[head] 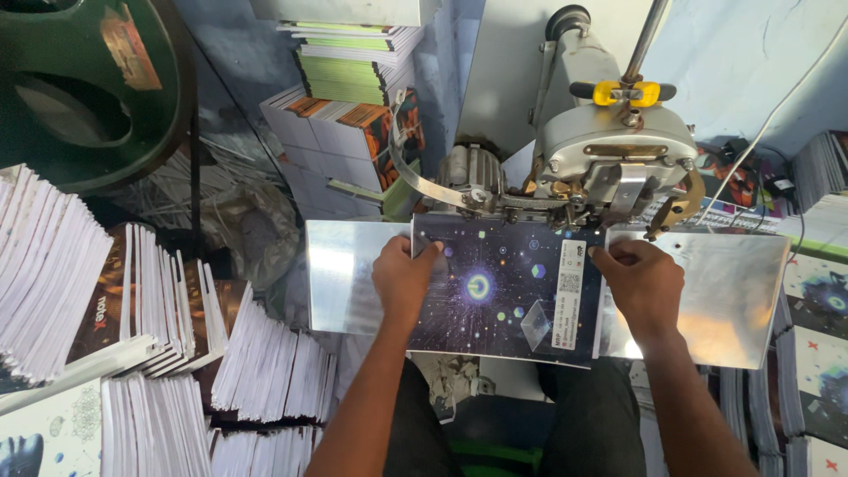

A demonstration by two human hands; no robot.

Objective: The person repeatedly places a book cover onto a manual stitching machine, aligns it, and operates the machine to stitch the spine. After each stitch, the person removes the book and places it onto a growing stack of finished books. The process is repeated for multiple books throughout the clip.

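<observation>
A notebook [503,296] with a dark starry cover lies flat on a shiny metal machine table [349,274]. My left hand [404,278] presses on its left side, fingers curled at the top left corner. My right hand [638,281] holds its right edge, beside a white label strip. The book's far edge sits under the head of a grey stitching machine [609,146].
Fanned piles of white-edged notebooks [132,344] fill the left and lower left. Stacks with green and orange covers [349,79] stand behind the table. More dark-covered books [817,344] lie at the right. A dark green wheel [79,88] is at the top left.
</observation>
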